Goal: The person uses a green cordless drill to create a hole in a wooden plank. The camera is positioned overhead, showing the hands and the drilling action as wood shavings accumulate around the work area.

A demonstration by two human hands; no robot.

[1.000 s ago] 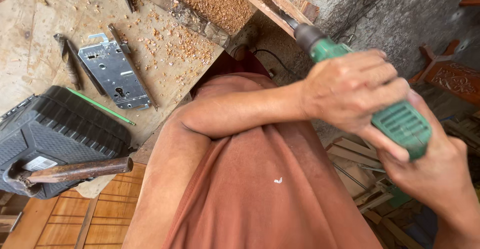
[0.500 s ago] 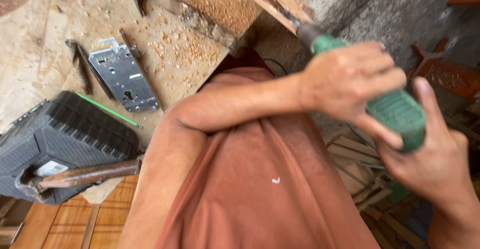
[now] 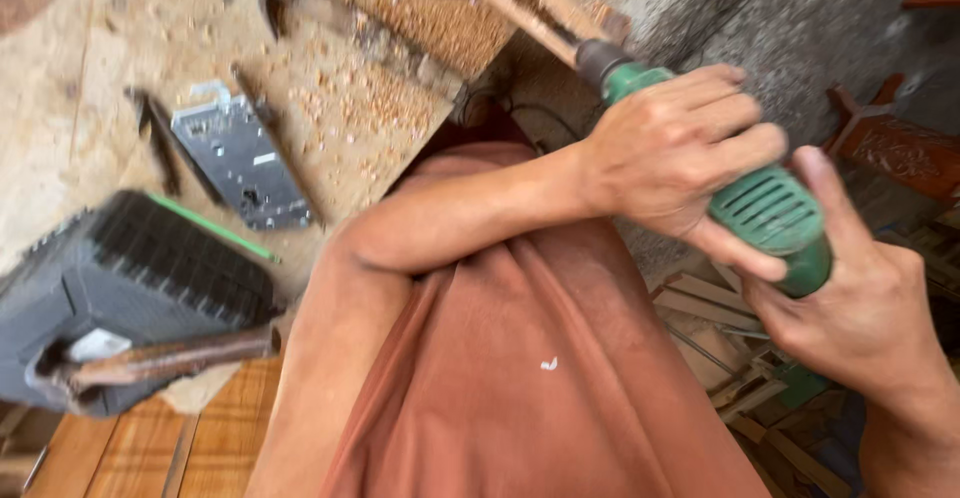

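Along the near left edge of the surface (image 3: 80, 108), one black ribbed tool case (image 3: 140, 278) is sitting with one hammer (image 3: 160, 358) lying across its near corner, its handle reaching out over the edge. Just beyond the case, one metal lock body (image 3: 240, 158) is lying flat among wood shavings, and two thin dark tools (image 3: 160, 143) seem to be lying beside it, though blur is making that count unsure. Toward the far right corner, one wooden rail (image 3: 520, 3) with a slot cut into it is jutting past the edge.

One green power drill (image 3: 760, 208) is pressing its nose into that rail, off the right side of the surface. Two hands are holding it: the left hand (image 3: 680, 148), arm crossing the body, is wrapping its grip fully around the barrel, and the right hand (image 3: 860, 308) is closing its grip on the rear, thumb raised along the casing.

Judging from this, the bit could be skidding out of the slot if the pressure is leaning sideways, gouging the rail or jerking toward the crossed forearm. The hammer could be sliding off the case if the surface is shaking.
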